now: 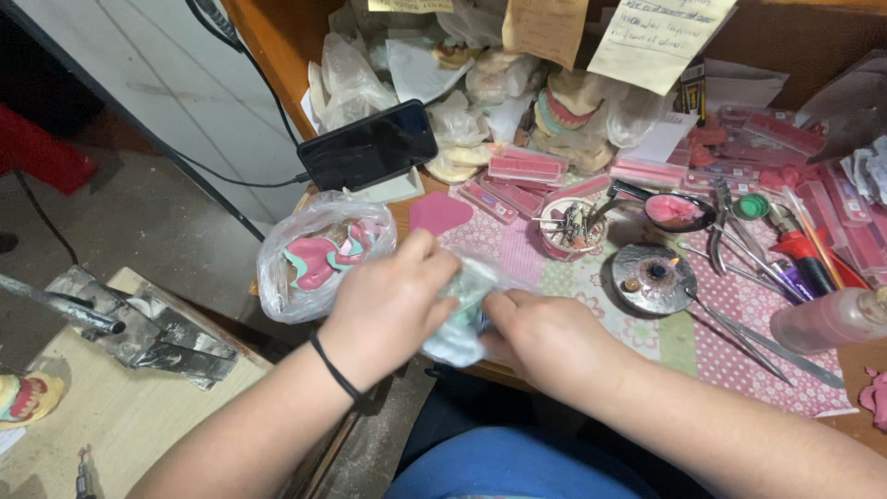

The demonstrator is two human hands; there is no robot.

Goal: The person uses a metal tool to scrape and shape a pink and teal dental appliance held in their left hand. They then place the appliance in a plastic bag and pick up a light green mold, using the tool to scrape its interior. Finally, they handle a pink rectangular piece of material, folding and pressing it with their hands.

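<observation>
Both hands meet at the near edge of the table [721, 370], over its pink patterned cloth, and between them is a small clear plastic bag [459, 319] with something pale green inside; what it is exactly I cannot tell. The left hand [393, 305], with a thin black band on the wrist, is closed on the top of this small bag, and the right hand [545, 337] is closed on its lower right side, so the bag is pinched from two sides and lifted a little above the table edge. To handle it well, I think the fingers should pull the thin plastic gently and keep the bag low over the cloth, because the content looks fragile and could fall to the floor. Just left of the small bag lies a bigger plastic bag [319, 259] with pink and green pieces. Right of the small bag, a bit farther, stands a small burner [654, 274] with a tiny flame, so the plastic should stay away from it. Behind the small bag is a little cup [573, 229] full of metal tools, and farther back a black phone [370, 145] leans.
</observation>
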